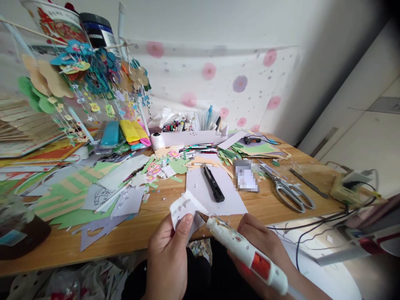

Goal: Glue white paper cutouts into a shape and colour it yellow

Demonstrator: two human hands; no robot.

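My left hand [167, 254] pinches a small white paper cut-out [184, 208] at the table's front edge, thumb on top. My right hand [265, 250] grips a white hot glue gun [246, 250] with an orange trigger. Its nozzle points up and left and touches the lower right edge of the cut-out. Both hands hover just in front of the wooden table [271, 204].
A black utility knife [214, 185] lies on a white sheet [215, 191] behind the hands. Scissors [289, 189] and a metal ruler [308, 183] lie to the right, cables [315, 227] beyond. Paper scraps [93, 191] cover the left; a pen tray [193, 135] stands at the back.
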